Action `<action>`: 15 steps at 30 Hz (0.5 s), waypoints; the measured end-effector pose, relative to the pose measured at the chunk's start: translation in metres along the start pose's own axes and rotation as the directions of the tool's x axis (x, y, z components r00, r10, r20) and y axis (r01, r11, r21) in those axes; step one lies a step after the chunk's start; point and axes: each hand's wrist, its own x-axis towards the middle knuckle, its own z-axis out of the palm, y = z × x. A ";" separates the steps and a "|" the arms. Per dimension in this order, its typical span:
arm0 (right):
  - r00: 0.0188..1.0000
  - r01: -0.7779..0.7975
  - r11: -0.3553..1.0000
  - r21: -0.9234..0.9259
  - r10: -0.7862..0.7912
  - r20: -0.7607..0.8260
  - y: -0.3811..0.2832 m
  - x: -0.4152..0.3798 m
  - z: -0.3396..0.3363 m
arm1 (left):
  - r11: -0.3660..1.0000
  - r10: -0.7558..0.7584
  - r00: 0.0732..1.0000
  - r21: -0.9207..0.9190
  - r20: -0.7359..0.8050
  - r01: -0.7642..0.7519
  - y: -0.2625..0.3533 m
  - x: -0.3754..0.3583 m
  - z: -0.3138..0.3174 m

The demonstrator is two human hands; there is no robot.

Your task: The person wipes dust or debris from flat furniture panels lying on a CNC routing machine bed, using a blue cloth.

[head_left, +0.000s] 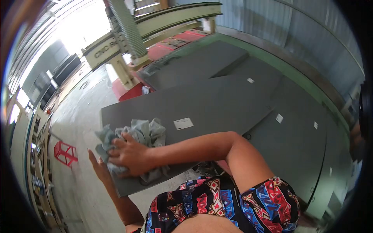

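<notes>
A long dark grey panel [210, 101] lies in front of me, with a white label [183, 123] on its top. My right hand [132, 155] presses on a bunched grey-green cloth [145, 130] near the panel's left end, its fingers curled into the fabric. At the panel's left edge, my left hand [100, 167] is beside the cloth, with the fingers pointing up along the edge. The panel partly hides the left forearm, and whether this hand grips the edge is unclear.
More grey panels [287, 155] with small white labels lie to the right and behind. A CNC machine gantry [116, 46] with a ribbed hose [130, 31] stands at the back left. A red stool [66, 154] is on the floor at left. Corrugated wall behind.
</notes>
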 end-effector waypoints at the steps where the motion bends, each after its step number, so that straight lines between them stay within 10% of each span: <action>1: 0.999 0.047 0.998 0.029 -0.047 -0.004 -0.004 -0.017 -0.010 | 0.986 -0.102 0.983 -0.116 0.152 0.120 -0.001 -0.001 0.000; 2: 0.999 0.019 1.000 0.004 -0.019 -0.030 0.000 -0.035 -0.017 | 0.945 -0.201 0.933 -0.191 0.300 0.265 0.010 -0.007 0.014; 5: 0.986 -0.108 0.988 -0.106 0.093 -0.142 0.029 -0.095 -0.029 | 0.972 0.065 0.951 -0.237 0.302 0.008 0.022 -0.031 0.038; 9: 0.864 -0.493 0.798 -0.348 0.401 -0.304 0.119 -0.190 -0.059 | 0.907 -0.171 0.904 -0.295 0.392 0.300 0.043 -0.037 0.059; 15: 0.090 -0.921 -0.051 -0.386 0.936 -0.340 0.207 -0.349 -0.132 | 0.898 -0.196 0.888 -0.288 0.415 0.333 0.073 -0.054 0.093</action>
